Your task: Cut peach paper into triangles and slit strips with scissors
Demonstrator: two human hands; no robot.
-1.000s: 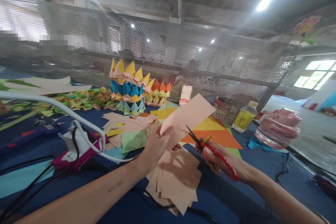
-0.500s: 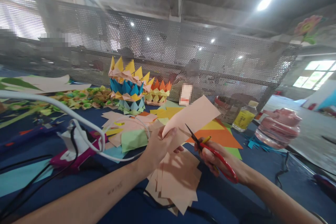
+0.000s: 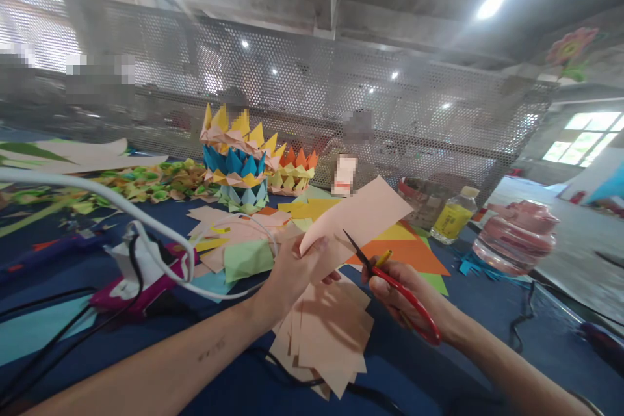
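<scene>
My left hand (image 3: 297,270) pinches a pale pink sheet of paper (image 3: 368,211) by its near end, holding it up above the table. In my right hand (image 3: 397,289) are red-handled scissors (image 3: 407,299), their dark blades pointing up and left over the sheet's lower edge. A thin yellow stick-like thing (image 3: 384,259), perhaps a pencil, also pokes out of that hand. Beneath both hands lies a loose pile of cut pink paper pieces (image 3: 331,328). A pale green paper piece (image 3: 249,260) rests left of my left hand.
Folded paper crowns (image 3: 236,162) stand at the back. A magenta power strip (image 3: 131,292) with a white cable (image 3: 160,260) lies left. To the right are a yellow-labelled bottle (image 3: 453,218), a pink clear jug (image 3: 517,237) and orange paper (image 3: 404,257). A perforated metal screen (image 3: 302,84) rises behind.
Both hands, the sheet and the scissors hold nearly the same place. The right hand has shifted very slightly, and the view has moved a little.
</scene>
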